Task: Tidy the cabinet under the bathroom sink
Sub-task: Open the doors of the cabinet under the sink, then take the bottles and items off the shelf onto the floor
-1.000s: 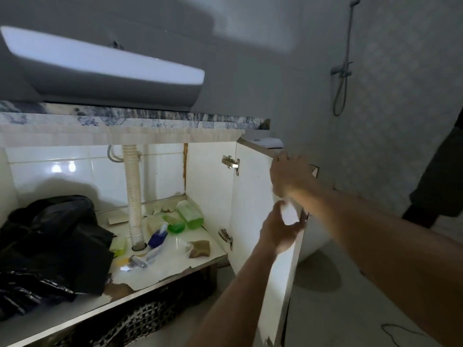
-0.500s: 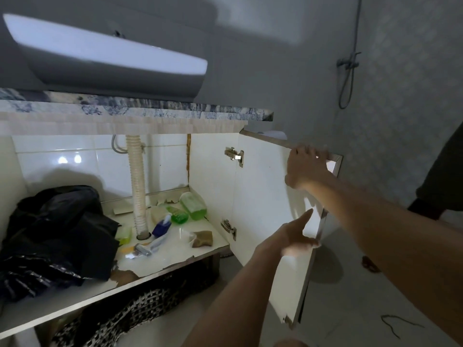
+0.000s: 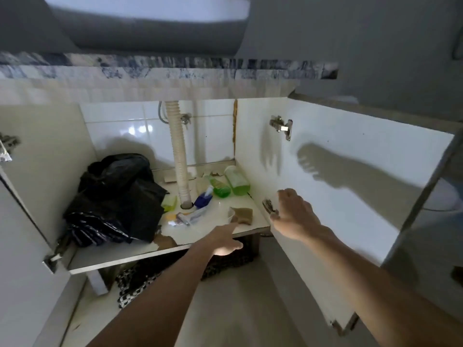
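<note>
The cabinet under the sink stands open, its right door swung wide. On the shelf lie a black plastic bag, two green bottles, a blue bottle, a tube and a brown sponge. My left hand reaches over the shelf's front edge with fingers extended toward the sponge. My right hand hovers open by the door's lower hinge, holding nothing.
A ribbed white drain pipe drops through the shelf's middle. The left door is open too. A checkered cloth lies on the floor under the shelf. The sink basin overhangs the marble counter.
Both hands left the right door's outer edge and moved left and down toward the shelf. The door now stands fully open. My view has shifted closer to the cabinet.
</note>
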The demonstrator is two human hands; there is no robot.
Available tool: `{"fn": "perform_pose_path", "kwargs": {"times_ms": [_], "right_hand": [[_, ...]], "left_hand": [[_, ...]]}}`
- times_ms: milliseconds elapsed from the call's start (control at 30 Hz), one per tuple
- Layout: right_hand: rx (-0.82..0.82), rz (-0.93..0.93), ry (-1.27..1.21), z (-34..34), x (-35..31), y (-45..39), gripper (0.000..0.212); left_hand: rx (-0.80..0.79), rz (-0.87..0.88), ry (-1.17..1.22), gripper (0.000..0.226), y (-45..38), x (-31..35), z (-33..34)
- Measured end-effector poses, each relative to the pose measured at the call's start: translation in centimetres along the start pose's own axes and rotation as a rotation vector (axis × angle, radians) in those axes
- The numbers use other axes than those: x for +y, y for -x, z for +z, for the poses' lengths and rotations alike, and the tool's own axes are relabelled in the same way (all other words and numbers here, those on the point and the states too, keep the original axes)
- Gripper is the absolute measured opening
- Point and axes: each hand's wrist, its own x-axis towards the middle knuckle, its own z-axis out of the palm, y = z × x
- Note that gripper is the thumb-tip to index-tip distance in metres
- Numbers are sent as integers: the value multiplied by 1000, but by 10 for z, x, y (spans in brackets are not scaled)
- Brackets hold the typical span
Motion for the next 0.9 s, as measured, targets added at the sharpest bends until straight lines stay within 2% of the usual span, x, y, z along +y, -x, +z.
{"fn": "perform_pose_path", "kwargs": {"times_ms": [133, 267, 367, 467, 567, 700, 833, 900], "right_hand": [[-102, -3, -222, 64, 8, -54, 48], [-148, 40, -513, 126, 12, -118, 33], [-129, 122, -706, 149, 11, -143, 21], [-120, 193, -864, 144, 9, -144, 28], [-110, 282, -911, 124, 8, -145, 26], [-17, 337, -923, 125, 3, -170, 33], [-83, 313, -911, 159, -11, -208, 37], [-99, 300, -807, 171, -19, -232, 41]], "left_hand": [[53, -148, -76, 62, -24, -43, -5], [102, -330, -95, 62, -55, -66, -21], [147, -387, -57, 60, -79, -60, -37], [170, -385, -14, 57, -100, -45, -51], [163, -382, 47, 54, -113, -40, -57], [202, -327, 170, 47, -137, -54, -59], [330, -241, 561, 30, -177, -73, -54], [349, -222, 637, 29, -202, -79, -53]]}}
